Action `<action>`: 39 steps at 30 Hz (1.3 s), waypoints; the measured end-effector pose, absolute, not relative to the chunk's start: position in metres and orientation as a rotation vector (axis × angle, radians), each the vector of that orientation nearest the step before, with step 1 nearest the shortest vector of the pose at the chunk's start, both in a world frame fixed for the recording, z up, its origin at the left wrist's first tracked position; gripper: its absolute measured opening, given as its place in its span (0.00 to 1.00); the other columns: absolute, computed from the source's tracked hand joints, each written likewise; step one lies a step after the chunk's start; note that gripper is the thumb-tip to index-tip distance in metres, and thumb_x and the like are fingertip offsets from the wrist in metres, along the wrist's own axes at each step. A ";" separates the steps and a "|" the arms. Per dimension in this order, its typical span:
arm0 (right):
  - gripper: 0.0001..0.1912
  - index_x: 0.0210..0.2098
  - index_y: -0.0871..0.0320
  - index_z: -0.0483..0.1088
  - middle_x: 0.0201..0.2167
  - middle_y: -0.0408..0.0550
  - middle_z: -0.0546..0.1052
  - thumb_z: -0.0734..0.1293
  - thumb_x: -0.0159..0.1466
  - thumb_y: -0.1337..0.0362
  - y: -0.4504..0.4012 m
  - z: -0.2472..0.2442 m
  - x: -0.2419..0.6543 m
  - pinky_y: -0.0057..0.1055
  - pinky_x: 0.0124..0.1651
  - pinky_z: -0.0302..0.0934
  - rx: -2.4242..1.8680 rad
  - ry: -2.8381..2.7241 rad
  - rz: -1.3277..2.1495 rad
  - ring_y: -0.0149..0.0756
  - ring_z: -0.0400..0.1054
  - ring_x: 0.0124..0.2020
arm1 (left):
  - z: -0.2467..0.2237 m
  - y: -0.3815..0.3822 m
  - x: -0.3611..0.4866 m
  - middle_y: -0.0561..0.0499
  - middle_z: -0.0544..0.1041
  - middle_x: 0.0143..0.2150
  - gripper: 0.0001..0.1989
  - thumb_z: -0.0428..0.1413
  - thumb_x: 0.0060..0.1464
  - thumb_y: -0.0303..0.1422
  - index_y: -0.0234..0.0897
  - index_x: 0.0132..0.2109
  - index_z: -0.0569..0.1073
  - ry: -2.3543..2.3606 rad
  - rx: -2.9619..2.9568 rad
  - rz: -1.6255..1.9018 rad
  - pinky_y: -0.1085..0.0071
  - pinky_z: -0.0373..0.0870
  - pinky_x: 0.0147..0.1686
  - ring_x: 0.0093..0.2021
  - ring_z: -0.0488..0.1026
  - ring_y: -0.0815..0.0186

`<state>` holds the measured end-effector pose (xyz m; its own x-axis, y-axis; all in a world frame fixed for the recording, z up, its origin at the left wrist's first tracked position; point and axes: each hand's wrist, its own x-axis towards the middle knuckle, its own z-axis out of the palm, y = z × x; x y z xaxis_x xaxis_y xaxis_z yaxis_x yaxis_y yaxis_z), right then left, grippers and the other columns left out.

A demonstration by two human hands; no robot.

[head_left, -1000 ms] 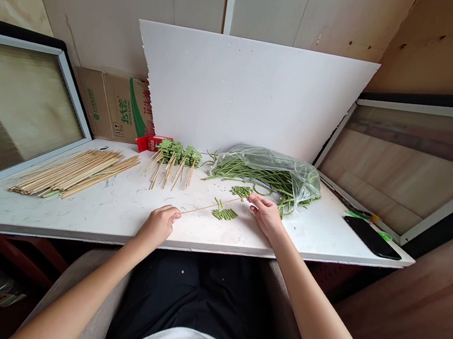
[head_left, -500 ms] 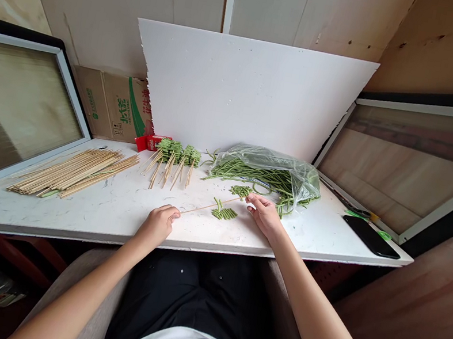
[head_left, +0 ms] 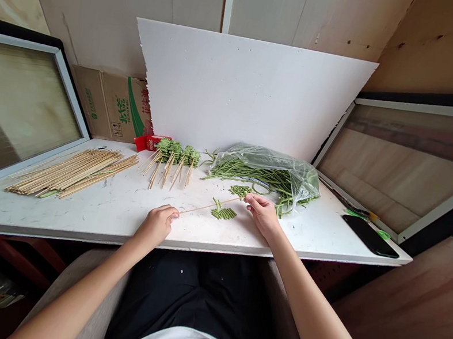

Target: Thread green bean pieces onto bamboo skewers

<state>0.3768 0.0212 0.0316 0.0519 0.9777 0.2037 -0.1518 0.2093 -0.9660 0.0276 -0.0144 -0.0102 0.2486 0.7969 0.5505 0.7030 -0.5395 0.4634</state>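
Note:
My left hand (head_left: 156, 225) is closed around the lower end of a thin bamboo skewer (head_left: 202, 208), which slants up to the right. At its far tip, my right hand (head_left: 263, 213) pinches what looks like a short piece of green bean, mostly covered by the fingers. Beneath the skewer lies a small row of cut bean pieces (head_left: 225, 214) on the white table. Just behind the skewer tip sits another little heap of cut pieces (head_left: 240, 190).
Loose skewers (head_left: 72, 171) lie at the left. Several bean-loaded skewers (head_left: 174, 154) are stacked at the back, beside a red box (head_left: 146, 142). A clear plastic bag (head_left: 271, 163) holds long beans (head_left: 252, 172). A black phone (head_left: 370, 236) rests near the right edge. A white board (head_left: 249, 91) stands behind.
Hardly anything differs. Both hands keep their hold at the two ends of the skewer; the whole view has shifted very slightly.

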 end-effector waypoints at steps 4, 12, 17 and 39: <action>0.19 0.31 0.52 0.81 0.36 0.49 0.80 0.79 0.53 0.44 0.020 0.034 0.373 0.36 0.40 0.61 -0.973 -1.172 1.044 0.41 0.70 0.40 | -0.011 -0.015 0.027 0.48 0.82 0.36 0.16 0.48 0.54 0.18 0.38 0.36 0.78 1.450 2.365 1.184 0.68 0.74 0.39 0.38 0.79 0.61; 0.20 0.33 0.52 0.82 0.36 0.49 0.81 0.80 0.52 0.44 0.024 0.023 0.363 0.36 0.40 0.61 -1.013 -1.105 0.940 0.42 0.71 0.40 | -0.009 -0.016 0.029 0.48 0.81 0.35 0.16 0.48 0.53 0.18 0.38 0.36 0.77 1.454 2.385 1.209 0.69 0.74 0.38 0.36 0.79 0.62; 0.21 0.35 0.54 0.82 0.36 0.49 0.82 0.80 0.51 0.45 0.024 0.023 0.358 0.34 0.39 0.61 -1.010 -1.055 0.982 0.42 0.73 0.42 | -0.011 -0.015 0.027 0.48 0.82 0.35 0.16 0.48 0.53 0.18 0.37 0.36 0.78 1.451 2.378 1.223 0.69 0.75 0.39 0.36 0.79 0.62; 0.20 0.29 0.55 0.80 0.38 0.51 0.82 0.80 0.51 0.46 0.002 0.033 0.318 0.43 0.53 0.65 -0.963 -1.205 1.110 0.49 0.74 0.50 | -0.012 -0.017 0.031 0.50 0.80 0.36 0.20 0.45 0.49 0.14 0.37 0.40 0.76 1.359 2.379 1.333 0.71 0.74 0.37 0.33 0.76 0.66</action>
<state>0.3182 0.0022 0.0335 0.0162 0.9779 0.2083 -0.1272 0.2086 -0.9697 0.0310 -0.0173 -0.0121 0.2211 0.7364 0.6394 0.6537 -0.5984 0.4632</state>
